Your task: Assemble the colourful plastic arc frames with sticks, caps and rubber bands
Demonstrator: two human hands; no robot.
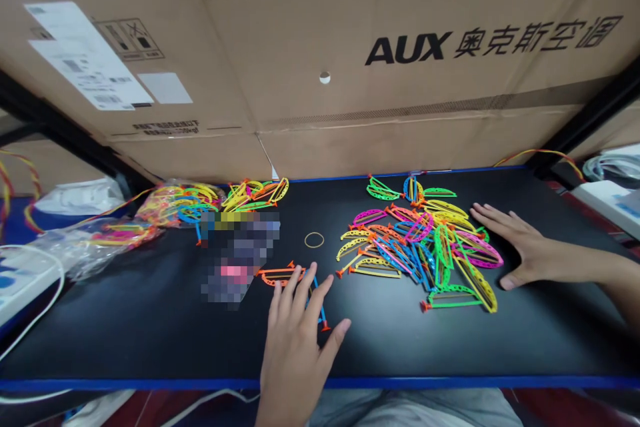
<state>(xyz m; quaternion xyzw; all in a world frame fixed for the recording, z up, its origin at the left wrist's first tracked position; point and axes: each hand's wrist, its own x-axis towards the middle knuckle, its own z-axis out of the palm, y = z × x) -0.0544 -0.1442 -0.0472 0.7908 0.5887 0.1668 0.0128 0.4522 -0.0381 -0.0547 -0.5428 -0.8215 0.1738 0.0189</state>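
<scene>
1 flat-lying orange plastic toy bow (280,274)

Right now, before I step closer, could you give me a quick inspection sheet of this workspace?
Surface: black tabletop with blue edge, no damage seen.
Job's things: heap of neon plastic toy bows; orange plastic bow; thin tan rubber band.
Clutter: clear plastic bags of bows; a blurred patch hides some items.
Grippers: none; left hand spread on the orange bow, right hand flat beside the heap.
Cables: red-and-yellow wire; white cable.
Surroundings: large cardboard AUX box behind the table.
</scene>
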